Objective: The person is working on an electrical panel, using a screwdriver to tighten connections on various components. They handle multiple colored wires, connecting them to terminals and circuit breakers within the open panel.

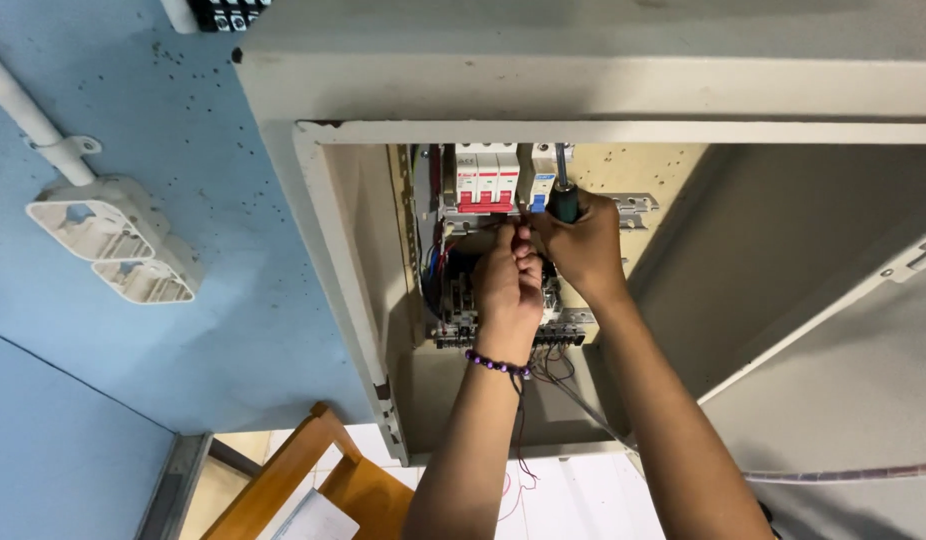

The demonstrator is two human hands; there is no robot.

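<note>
Head view: both hands deep inside an open wall cabinet (283,110).

Grey metal enclosure on a blue wall (183,330), door (843,370) swung right. Red-and-white breakers (486,178) far inside, terminal strip (463,335) nearer. Right hand (583,240) closed around a green-handled screwdriver (562,195), shaft pointing at the breakers. Left hand (508,285), beaded bracelet (498,364) on wrist, fingers pinched shut on thin wires (498,228) just below the breakers.

We see a beige mounting board (663,170) inside the cabinet (313,260), carrying a red-and-white breaker (486,176) at twelve o'clock and a terminal strip (573,332) at six.
</note>
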